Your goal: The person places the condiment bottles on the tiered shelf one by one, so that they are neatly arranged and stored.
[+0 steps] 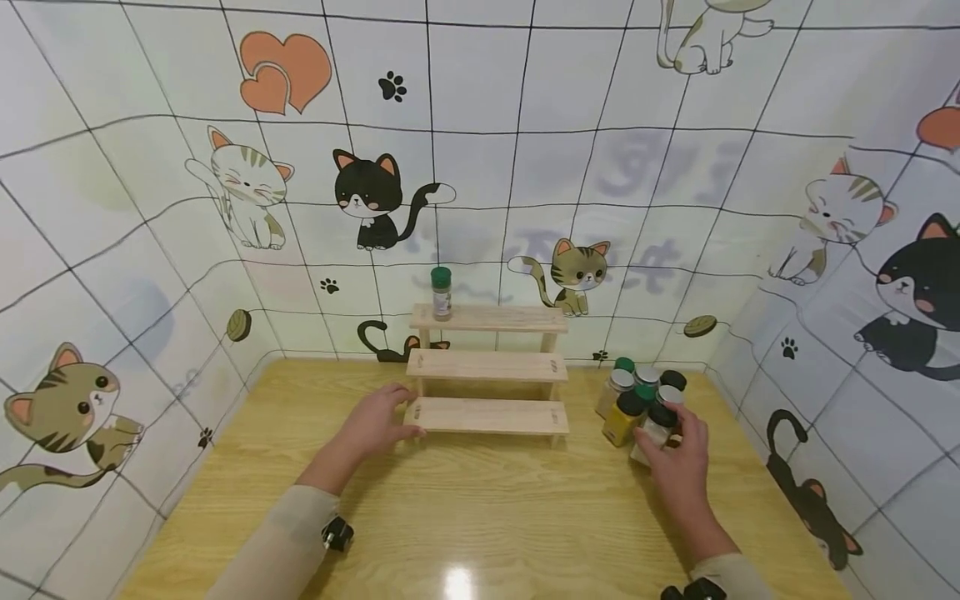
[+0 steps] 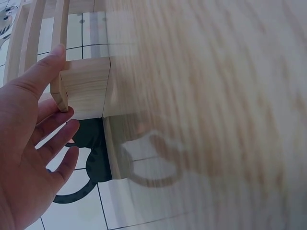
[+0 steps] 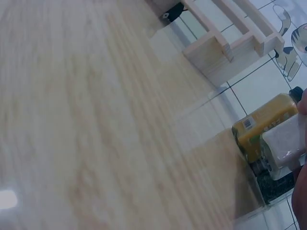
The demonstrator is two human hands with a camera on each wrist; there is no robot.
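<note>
A three-tier wooden shelf (image 1: 487,367) stands at the back of the table. My left hand (image 1: 375,427) holds the left end of its lowest step, and in the left wrist view the thumb (image 2: 45,72) lies on the board's edge with fingertips around the end. On the top step stands a green-lidded spice jar (image 1: 442,296). My right hand (image 1: 684,462) grips a black-lidded spice jar with pale contents (image 1: 658,425) at the front of a cluster. Beside it is a yellow spice jar (image 3: 264,124) with a black lid.
Several more spice jars with white, green and black lids (image 1: 647,379) stand close together behind the gripped one, right of the shelf. Cat-patterned wall sheeting (image 1: 480,167) rises behind the wooden table (image 1: 487,517) and along both sides.
</note>
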